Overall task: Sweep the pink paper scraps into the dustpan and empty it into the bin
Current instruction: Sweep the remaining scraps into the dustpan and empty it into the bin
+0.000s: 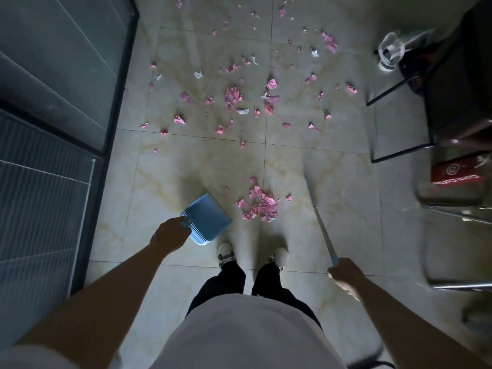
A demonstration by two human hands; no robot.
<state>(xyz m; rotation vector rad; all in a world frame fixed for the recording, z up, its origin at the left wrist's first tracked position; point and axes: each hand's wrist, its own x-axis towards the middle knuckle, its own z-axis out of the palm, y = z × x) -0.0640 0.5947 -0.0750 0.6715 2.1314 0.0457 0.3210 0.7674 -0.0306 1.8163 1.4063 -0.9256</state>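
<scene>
My left hand (169, 234) grips the handle of a blue dustpan (206, 221), held just above the floor to the left of a small gathered heap of pink paper scraps (259, 206). My right hand (344, 272) grips the long pale handle of a broom (320, 225); its head is blurred, to the right of the heap. Many more pink scraps and a few white ones (234, 95) lie scattered over the beige floor tiles farther ahead. No bin is plainly in view.
A dark-framed glass partition (119, 83) runs along the left. On the right stand a black-framed chair (452, 83), a white plastic bag (390, 53), a red printed bag (458, 173) and chrome chair legs (458, 211). My shoes (226, 254) stand just behind the heap.
</scene>
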